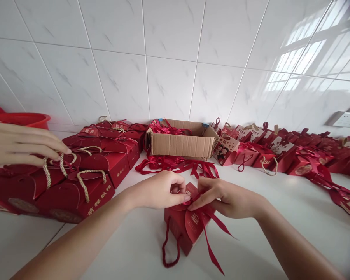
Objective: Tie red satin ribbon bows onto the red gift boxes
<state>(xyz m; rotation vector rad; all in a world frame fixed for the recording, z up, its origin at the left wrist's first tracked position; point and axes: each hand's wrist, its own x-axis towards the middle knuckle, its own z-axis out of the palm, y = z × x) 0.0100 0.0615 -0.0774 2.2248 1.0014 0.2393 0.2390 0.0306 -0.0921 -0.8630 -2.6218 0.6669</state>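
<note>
A small red gift box (177,225) with gold print stands on the white table in front of me, a dark red cord handle (171,264) hanging from its near side. My left hand (166,190) pinches red ribbon at the top of the box. From the other side my right hand (221,196) grips the same red ribbon (211,251), its fingers closed at the knot area. Two loose ribbon tails trail down over the box's right side. The exact shape of the ribbon between my fingertips is partly hidden.
Another person's hand (20,144) reaches over red boxes with rope handles (90,198) at the left. A cardboard box (181,146) of ribbons stands by the tiled wall, with loose ribbons (175,165) before it. Many small red boxes (282,149) line the right; a red basin (32,118) is far left.
</note>
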